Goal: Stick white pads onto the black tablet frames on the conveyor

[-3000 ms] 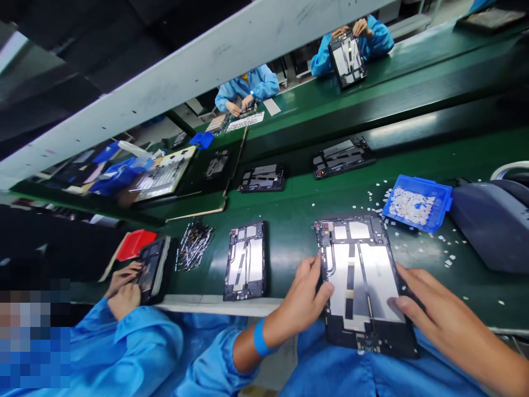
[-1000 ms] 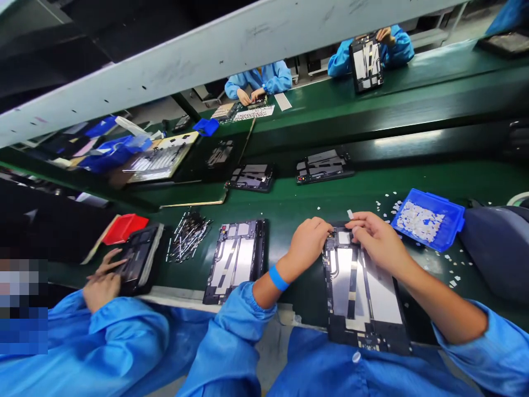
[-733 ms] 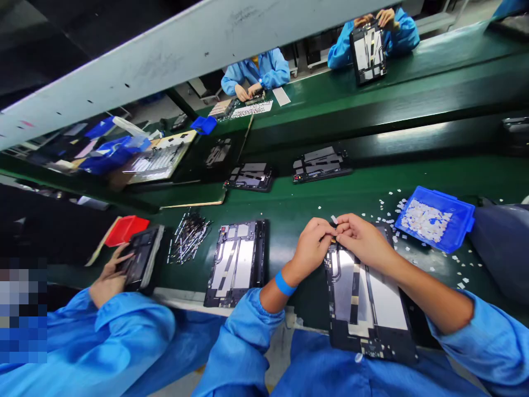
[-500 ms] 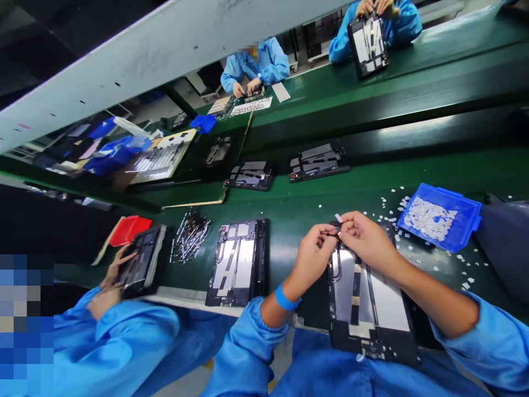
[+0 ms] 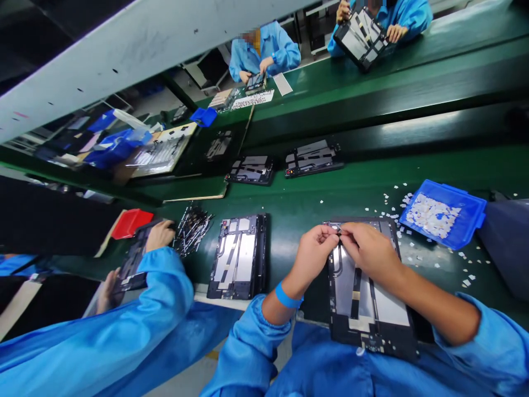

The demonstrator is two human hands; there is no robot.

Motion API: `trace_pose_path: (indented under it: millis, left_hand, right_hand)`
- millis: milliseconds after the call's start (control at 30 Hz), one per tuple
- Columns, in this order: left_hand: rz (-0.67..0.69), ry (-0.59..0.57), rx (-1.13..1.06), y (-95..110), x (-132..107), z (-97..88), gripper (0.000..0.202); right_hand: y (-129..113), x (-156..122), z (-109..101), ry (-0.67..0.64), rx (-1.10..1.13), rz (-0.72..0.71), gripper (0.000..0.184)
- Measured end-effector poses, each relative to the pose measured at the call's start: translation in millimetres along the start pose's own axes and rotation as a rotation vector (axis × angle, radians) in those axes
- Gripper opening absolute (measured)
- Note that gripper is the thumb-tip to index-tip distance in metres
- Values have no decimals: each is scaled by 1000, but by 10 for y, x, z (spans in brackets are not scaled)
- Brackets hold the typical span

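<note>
A black tablet frame (image 5: 363, 298) with silver plates lies in front of me, its near end hanging over the green table's edge (image 5: 231, 300). My left hand (image 5: 316, 248) and my right hand (image 5: 366, 251) meet above the frame's far left corner. Both pinch something tiny between their fingertips; I cannot make out what it is. A blue band circles my left wrist.
A blue tray (image 5: 442, 212) of small white pieces sits at the right, with loose white bits scattered around it. A second frame (image 5: 239, 256) lies left of mine, beside a pile of thin metal parts (image 5: 190, 229). A co-worker's hand (image 5: 159, 234) at the left rests on another device. More frames (image 5: 312, 157) lie on the belt.
My hands left the frame's sides and came together at its far corner, pinching a small piece. The co-worker at the left reached an arm forward over their device.
</note>
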State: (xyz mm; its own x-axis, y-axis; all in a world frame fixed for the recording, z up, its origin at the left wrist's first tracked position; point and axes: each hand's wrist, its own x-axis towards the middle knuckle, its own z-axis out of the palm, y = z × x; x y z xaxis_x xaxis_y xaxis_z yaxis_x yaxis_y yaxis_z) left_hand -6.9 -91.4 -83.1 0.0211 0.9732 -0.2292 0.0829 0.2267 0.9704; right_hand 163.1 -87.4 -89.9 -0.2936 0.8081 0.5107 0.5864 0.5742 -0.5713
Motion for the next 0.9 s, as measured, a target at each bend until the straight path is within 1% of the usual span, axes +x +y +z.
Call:
trace_pose_path:
  millis: [100,233,433,500,633,767,900]
  left_hand:
    - [7,18,14,7,-60,11,17]
    - [25,38,84,36,-115,13,16]
    - [35,-30,134,66,-121,-61,15]
    - [45,-23,144,72,-122,-70,13]
    - [67,26,145,66,-129,-50,12]
    - [49,19,110,44,-124,-32,12]
    - [38,24,79,31,-122,-37,14]
  right_hand:
    - [4,10,49,62,-29,-24,11]
    - [4,10,69,58,-42,-55,10]
    - [-13,-1,94,27,-53,-104,15]
    - [-9,11,108,34,-48,-104,16]
    - [7,28,123,53,-45,-79,15]
    - [9,11,125,45,-42,-56,14]
    - [-3,-9,111,53,-44,-79,11]
